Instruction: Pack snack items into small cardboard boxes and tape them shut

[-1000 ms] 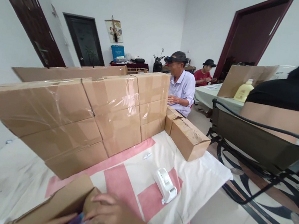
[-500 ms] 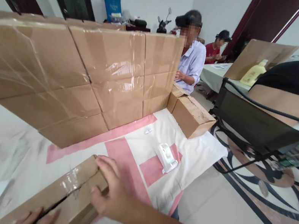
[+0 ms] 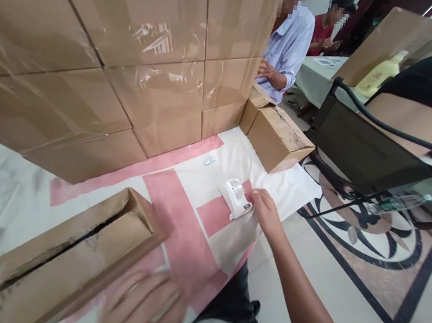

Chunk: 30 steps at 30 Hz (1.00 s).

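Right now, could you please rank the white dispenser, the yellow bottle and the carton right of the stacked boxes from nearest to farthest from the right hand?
1. White dispenser: immediately left of the right hand.
2. Carton: ahead, right of the stacked boxes.
3. Yellow bottle: far right, at the other table.

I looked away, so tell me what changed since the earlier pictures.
The flaps on the near box were folded down. The left hand let go and moved right; the right hand let go and reached right to the tape dispenser. The dispenser and stacked boxes stayed put.
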### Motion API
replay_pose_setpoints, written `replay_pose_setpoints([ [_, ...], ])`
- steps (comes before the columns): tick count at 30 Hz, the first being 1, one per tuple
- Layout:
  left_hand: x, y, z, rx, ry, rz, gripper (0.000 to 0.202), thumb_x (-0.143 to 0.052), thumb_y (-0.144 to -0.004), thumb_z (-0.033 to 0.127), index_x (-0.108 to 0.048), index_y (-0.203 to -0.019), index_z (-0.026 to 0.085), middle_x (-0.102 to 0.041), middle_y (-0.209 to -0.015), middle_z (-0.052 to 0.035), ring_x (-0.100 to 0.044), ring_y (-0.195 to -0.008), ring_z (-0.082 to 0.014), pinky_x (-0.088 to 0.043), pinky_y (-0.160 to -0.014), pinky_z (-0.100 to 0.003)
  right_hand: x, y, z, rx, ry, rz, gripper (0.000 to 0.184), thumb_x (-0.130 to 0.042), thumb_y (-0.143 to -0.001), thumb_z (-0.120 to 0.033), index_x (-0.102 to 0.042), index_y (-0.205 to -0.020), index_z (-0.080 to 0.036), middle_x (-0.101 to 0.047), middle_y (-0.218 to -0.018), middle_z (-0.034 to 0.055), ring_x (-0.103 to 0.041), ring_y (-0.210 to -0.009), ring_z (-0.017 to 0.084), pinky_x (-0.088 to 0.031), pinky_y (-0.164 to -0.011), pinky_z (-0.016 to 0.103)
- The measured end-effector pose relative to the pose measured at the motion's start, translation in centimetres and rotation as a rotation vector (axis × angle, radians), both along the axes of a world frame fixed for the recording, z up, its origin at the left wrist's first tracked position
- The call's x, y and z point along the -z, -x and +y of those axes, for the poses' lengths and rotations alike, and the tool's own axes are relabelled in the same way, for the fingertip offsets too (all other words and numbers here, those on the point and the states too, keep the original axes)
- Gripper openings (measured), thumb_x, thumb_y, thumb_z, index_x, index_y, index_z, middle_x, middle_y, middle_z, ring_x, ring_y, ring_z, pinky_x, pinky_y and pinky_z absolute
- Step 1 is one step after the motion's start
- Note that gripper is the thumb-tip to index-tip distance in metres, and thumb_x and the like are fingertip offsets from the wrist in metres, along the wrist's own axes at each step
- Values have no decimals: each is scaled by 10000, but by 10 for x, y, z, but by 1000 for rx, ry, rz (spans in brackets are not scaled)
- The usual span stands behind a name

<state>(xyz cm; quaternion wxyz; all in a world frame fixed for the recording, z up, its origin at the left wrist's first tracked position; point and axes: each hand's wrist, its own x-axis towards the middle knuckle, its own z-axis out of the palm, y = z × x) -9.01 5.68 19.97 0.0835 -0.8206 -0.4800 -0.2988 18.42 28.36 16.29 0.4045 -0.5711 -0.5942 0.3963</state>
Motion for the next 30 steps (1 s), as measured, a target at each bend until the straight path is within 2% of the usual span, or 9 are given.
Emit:
replay_pose_setpoints([
  [2,9,-53,55,7,-36,-58,327,-741,-843,250,-661,-1159,265,-732,-1156,-70,-687,-1065,-257,-494,-997,-413,4,-5,9,-40,109,5,374,-524,-858,-457,-704,-675,-186,-658,-776,55,-602,-789,211,-463,-779,345],
  [4,24,-91,115,-24,147,-106,645,-779,-813,395,-542,-1393,242,-524,-1494,-160,-526,-1347,-369,-471,-1062,-505,6,-4,14,-61,194,15,370,-511,-833,-444,-700,-661,-176,-645,-710,37,-557,-673,175,-429,-658,309],
  [7,55,-118,182,-75,326,-229,1048,-847,-719,458,-283,-1573,234,-139,-1682,-214,-288,-1505,-434,-391,-1145,-574,7,-1,19,-84,280,25,312,-557,-772,-421,-647,-605,-174,-588,-604,9,-491,-574,143,-374,-561,281],
  [9,73,-121,204,-89,345,-322,1087,-832,-724,440,-215,-1585,195,-135,-1662,-241,-307,-1491,-411,-381,-1158,-552,6,1,23,-110,321,22,283,-622,-730,-412,-605,-570,-179,-551,-555,-6,-473,-540,133,-350,-527,271],
  [13,93,-121,212,-97,287,-376,1051,-812,-716,466,-252,-1563,196,-256,-1591,-222,-372,-1423,-393,-378,-1154,-539,-4,2,23,-168,340,9,340,-714,-702,-428,-539,-535,-190,-514,-523,-23,-461,-524,123,-331,-519,263],
  [20,89,-121,210,-142,257,-357,988,-792,-735,480,-309,-1553,211,-337,-1509,-185,-415,-1350,-368,-371,-1148,-514,-41,-6,-16,-109,295,74,402,-706,-792,-460,-483,-575,-205,-532,-545,-22,-416,-513,97,-284,-507,250],
  [24,87,-121,209,-154,273,-360,977,-802,-731,477,-332,-1545,210,-397,-1459,-176,-439,-1323,-359,-395,-1117,-486,-18,-12,-36,-36,362,264,453,-762,-735,-396,-375,-574,-225,-633,-607,9,-424,-446,78,-254,-443,231],
  [27,87,-121,209,-170,281,-363,968,-815,-715,439,-353,-1540,230,-413,-1460,-175,-445,-1325,-367,-397,-1102,-484,13,-17,-41,-7,400,242,413,-744,-680,-322,-363,-545,-234,-608,-522,0,-379,-377,69,-183,-383,213],
  [30,89,-121,210,-195,272,-395,917,-781,-749,431,-366,-1540,224,-421,-1463,-176,-458,-1319,-361,-391,-1096,-475,29,-19,-45,-9,395,215,375,-721,-682,-280,-378,-537,-232,-601,-495,-1,-354,-343,61,-143,-365,207],
])
